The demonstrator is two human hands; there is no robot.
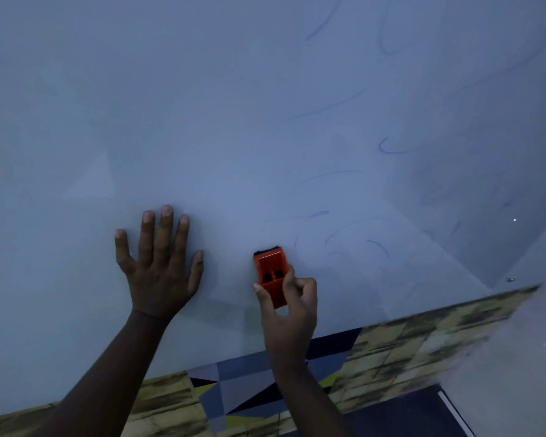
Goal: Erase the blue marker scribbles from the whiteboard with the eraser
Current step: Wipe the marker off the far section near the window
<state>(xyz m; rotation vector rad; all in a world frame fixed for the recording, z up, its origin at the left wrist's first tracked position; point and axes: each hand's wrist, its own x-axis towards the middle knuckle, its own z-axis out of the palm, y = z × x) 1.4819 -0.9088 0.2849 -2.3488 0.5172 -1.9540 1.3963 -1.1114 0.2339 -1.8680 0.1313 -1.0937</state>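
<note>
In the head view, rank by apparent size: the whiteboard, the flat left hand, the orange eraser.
1. Pale whiteboard, fills most of the frame.
2. Left hand, spread flat on the board.
3. Orange plastic eraser, partly hidden by the right hand gripping it.

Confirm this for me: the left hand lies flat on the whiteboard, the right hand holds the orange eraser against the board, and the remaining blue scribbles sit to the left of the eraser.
Not quite. In the head view the remaining blue scribbles sit to the right of the orange eraser, not the left. The rest stands: the left hand lies flat on the whiteboard, and the right hand holds the eraser against it.
</note>
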